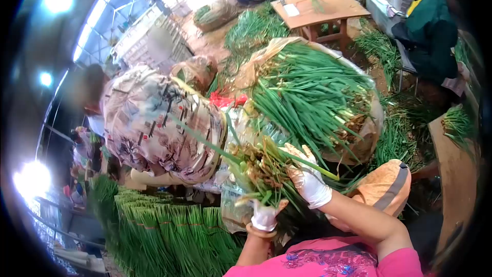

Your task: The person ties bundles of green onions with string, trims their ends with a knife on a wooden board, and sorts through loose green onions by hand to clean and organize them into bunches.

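Observation:
A bunch of green onions point(266, 170) with brown, withered ends is held in front of my chest. My right hand point(310, 180), in a white glove, grips it from the right side with fingers partly spread along the stalks. From below and to the left, my left hand point(265, 216) closes around the lower part; it wears a whitish glove, and a bangle circles the wrist. Some long green stalks stick out to the left and right of the bunch. The gripping fingers are partly hidden by it.
Just ahead stands a large pile of green onions point(307, 92) in a sack. Banded upright bundles point(164, 231) are packed at lower left. A person in a patterned shirt point(159, 118) bends close on the left. A low wooden table point(323, 7) and another person point(430, 36) are farther off.

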Motion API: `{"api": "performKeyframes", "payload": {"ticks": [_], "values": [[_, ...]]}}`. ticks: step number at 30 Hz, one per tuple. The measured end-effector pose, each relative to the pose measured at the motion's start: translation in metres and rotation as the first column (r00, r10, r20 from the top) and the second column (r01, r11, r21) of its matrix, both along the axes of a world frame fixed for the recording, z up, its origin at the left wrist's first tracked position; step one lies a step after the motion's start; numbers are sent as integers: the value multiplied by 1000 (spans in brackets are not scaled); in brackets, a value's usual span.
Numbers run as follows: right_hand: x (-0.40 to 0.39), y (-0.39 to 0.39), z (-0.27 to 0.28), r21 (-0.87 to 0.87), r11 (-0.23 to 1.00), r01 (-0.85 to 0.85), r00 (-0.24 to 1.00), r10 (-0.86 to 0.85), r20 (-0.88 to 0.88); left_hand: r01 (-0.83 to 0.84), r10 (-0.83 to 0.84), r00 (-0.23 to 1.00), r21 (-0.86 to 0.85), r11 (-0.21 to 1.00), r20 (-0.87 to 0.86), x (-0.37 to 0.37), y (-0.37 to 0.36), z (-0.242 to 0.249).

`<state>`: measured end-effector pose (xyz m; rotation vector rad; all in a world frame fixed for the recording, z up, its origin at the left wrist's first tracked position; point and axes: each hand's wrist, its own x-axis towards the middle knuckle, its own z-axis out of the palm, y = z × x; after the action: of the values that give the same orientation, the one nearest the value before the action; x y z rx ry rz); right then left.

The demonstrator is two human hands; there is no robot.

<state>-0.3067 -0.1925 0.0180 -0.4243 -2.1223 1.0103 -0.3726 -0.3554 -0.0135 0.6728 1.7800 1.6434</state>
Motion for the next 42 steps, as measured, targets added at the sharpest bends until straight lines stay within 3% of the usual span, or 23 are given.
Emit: {"api": "performKeyframes", "payload": {"ticks": [2,4,8,9,10,11,12,13,15,19,23,24,26,28,30,31,32,33,36,37,39,40,42], "values": [[28,4,38,-37,998,-42,990,36,-138,49,-49,980,-5,999,-192,19,-3,40],[47,-2,49,-516,839,-175,902,-74,-425,126,-117,951,14,992,-285,30,6,65],[132,12,89,-420,907,-21,932,-135,-337,309,-230,868,117,944,-440,49,61,89],[144,16,90,-618,677,-400,702,-207,-682,398,-298,858,177,900,-418,54,81,91],[164,23,93,-477,394,-786,334,-378,-863,553,-517,833,299,777,-198,69,105,105],[195,31,105,-268,463,-845,182,-223,-958,628,-701,712,414,659,37,84,128,118],[233,38,118,-280,548,-788,219,-175,-960,670,-733,680,402,624,5,118,148,141],[272,45,130,-284,629,-724,258,-136,-957,723,-697,687,294,625,-208,161,168,167],[356,50,148,-439,658,-611,327,-296,-898,806,-648,543,115,581,-533,244,206,210],[494,56,167,-550,759,-350,201,-512,-835,993,-423,60,12,115,-904,378,283,232],[581,40,168,-538,836,106,282,-544,-790,945,-31,-24,-12,-327,-999,471,329,236],[595,35,161,-496,838,227,332,-546,-770,933,1,17,15,-361,-1000,489,333,224],[618,34,134,-422,811,405,405,-573,-713,949,202,-101,-155,-274,-974,513,347,184],[639,44,75,-562,695,447,353,-715,-603,930,153,-324,-344,-128,-934,529,350,127],[657,62,-16,-788,402,465,237,-915,-327,792,-4,-609,-609,-38,-793,541,355,55],[654,59,-54,-541,348,766,310,-937,-164,666,79,-746,-740,93,-661,546,360,2],[651,54,-78,-190,305,933,315,-949,19,579,-198,-798,-815,12,-570,546,358,-32],[647,52,-65,-58,221,973,222,-975,4,615,-129,-779,-788,40,-614,541,362,-47],[651,51,-47,-23,386,922,383,-904,192,545,-103,-830,-836,65,-549,538,357,-15],[656,56,-47,-137,465,874,484,-853,193,538,-114,-835,-842,43,-539,537,361,-3],[653,49,-31,120,386,915,310,-861,404,613,-155,-784,-789,-34,-602,528,376,-2],[648,45,-14,249,350,903,197,-852,484,714,-120,-692,-700,25,-711,521,379,6],[641,35,26,396,422,815,3,-688,726,847,-313,-522,-525,-81,-794,504,398,10]]}}
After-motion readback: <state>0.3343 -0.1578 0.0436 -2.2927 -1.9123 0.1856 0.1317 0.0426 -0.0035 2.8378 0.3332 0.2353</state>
